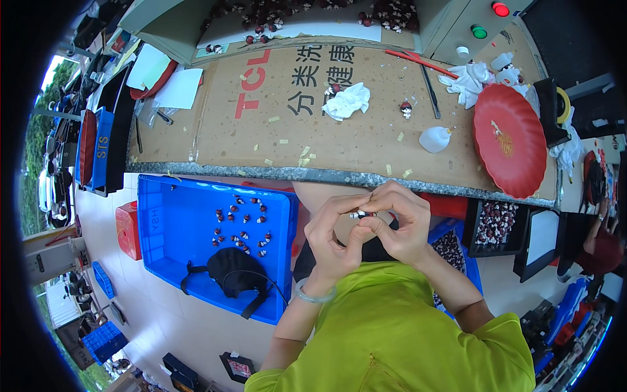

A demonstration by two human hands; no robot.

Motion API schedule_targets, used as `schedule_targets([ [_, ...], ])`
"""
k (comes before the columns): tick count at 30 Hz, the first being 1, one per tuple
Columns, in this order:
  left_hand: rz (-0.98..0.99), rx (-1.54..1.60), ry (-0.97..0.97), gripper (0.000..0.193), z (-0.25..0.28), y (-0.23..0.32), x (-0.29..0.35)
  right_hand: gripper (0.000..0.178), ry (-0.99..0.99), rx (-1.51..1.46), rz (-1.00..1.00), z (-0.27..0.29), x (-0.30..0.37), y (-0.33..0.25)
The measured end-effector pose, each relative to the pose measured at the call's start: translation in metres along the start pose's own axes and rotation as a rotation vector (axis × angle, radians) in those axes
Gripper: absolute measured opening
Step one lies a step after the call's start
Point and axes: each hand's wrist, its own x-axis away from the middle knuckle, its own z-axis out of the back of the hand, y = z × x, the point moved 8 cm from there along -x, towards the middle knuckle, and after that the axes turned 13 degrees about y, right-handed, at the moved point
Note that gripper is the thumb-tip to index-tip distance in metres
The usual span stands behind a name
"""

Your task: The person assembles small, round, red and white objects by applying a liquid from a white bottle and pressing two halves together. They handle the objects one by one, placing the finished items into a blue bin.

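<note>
Both my hands meet in front of my chest, just off the front edge of the cardboard-covered bench [366,147]. Between their fingertips is a small figurine [363,214], white with dark red, mostly covered by the fingers. My left hand [334,225] pinches it from one side, thumb and forefinger curled. My right hand [401,225] closes on it from the other side. Similar figurines lie in the blue bin [153,245] at my left. Another figurine [406,110] stands on the bench, and a crumpled white cloth [348,101] lies near it.
A red scalloped plate [486,140] rests at the bench's right, beside a small white bottle [435,139]. A black pouch [236,271] sits in the bin. A black tray [473,228] of figurines stands at right. A cabinet [450,32] with button lights borders the back.
</note>
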Motion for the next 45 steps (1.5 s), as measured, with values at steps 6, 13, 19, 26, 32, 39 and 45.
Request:
schedule_targets([
  [6, 0.007, 0.015, 0.000, 0.032, 0.000, 0.000, -0.001, 0.017, 0.006, 0.004, 0.003, 0.000, -0.001, -0.001],
  [13, 0.012, 0.052, 0.025, 0.034, 0.004, -0.004, 0.002, 0.017, 0.011, 0.005, 0.012, -0.003, -0.002, -0.004],
  [19, 0.065, 0.010, 0.018, 0.038, 0.002, -0.009, 0.007, 0.015, 0.048, -0.006, 0.003, 0.003, -0.002, -0.004],
  [26, 0.073, -0.045, -0.028, 0.046, -0.004, -0.007, 0.012, 0.013, 0.149, -0.067, -0.021, 0.012, 0.006, -0.002],
  [32, 0.065, -0.034, -0.195, 0.050, -0.029, -0.007, 0.022, 0.010, 0.347, -0.022, -0.070, 0.040, 0.031, 0.004],
  [39, 0.109, -0.013, -0.333, 0.050, -0.053, -0.009, 0.040, 0.011, 0.434, -0.006, -0.068, 0.067, 0.052, 0.010],
  [45, 0.370, 0.110, -0.339, 0.057, -0.055, -0.031, 0.053, 0.013, 0.459, 0.022, -0.095, 0.075, 0.060, 0.015],
])
